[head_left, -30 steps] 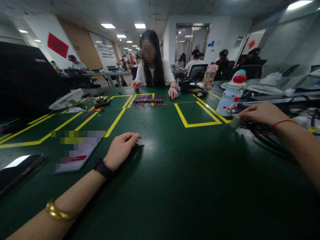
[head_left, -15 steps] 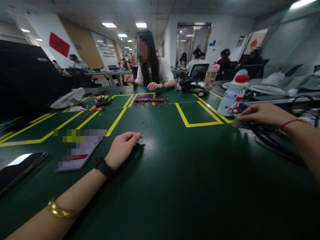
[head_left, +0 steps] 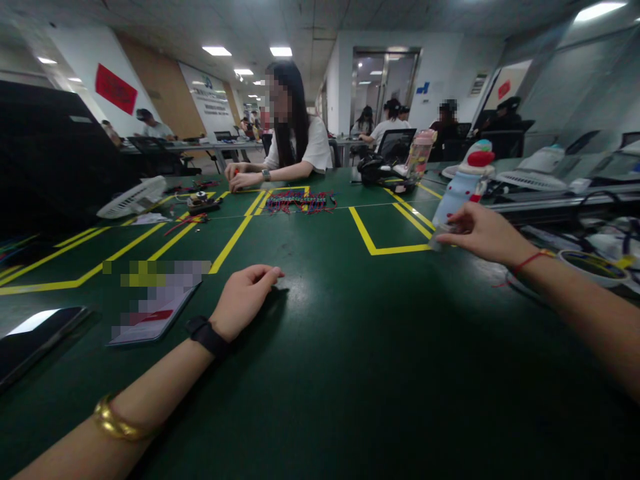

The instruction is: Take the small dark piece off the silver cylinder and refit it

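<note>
My right hand pinches a small, greyish, see-through piece between thumb and fingers. Its exact kind is too blurred to tell. The piece is held over the table by the end of a yellow tape line, in front of a light-blue bottle with a red-and-white figure top, which my fingers partly cover. My left hand rests on the green table with its fingers curled together and the thumb against them. Nothing shows in it. A pixelated, card-like flat item lies left of that wrist.
A phone lies at the left edge. Red and blue wires are bunched at the table's middle. Opposite sits a person with both hands on the table. A white fan, a tape roll and cables crowd the right side.
My right hand has moved left with the small see-through piece, away from the black cables to the front of the bottle. The person opposite has shifted their hands left. My left hand stays put.
</note>
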